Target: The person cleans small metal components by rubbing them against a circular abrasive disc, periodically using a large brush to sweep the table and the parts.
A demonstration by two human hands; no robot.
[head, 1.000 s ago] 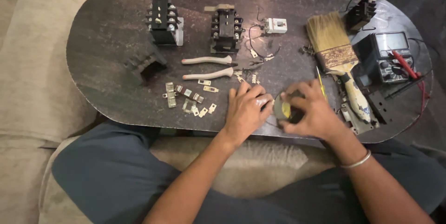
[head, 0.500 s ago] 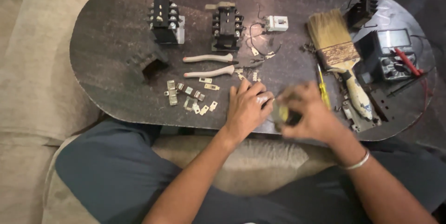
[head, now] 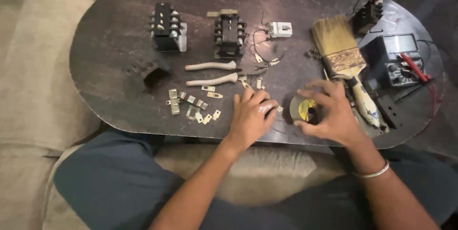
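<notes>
The left hand (head: 250, 115) pinches what looks like a small metal bit, the right hand (head: 329, 111) curls around a tape roll (head: 303, 110) at the near table (head: 109, 68) edge, and many metal clips (head: 193, 106) lie untouched to the left.

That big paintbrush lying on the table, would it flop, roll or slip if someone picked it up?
The paintbrush has a wide flat head, so it probably won't roll. Its pale bristles look splayed and soft, so they would likely bend while the handle stays stiff. The handle looks worn and paint-marked, which probably gives fair hold. It lies close beside the right hand.
</notes>
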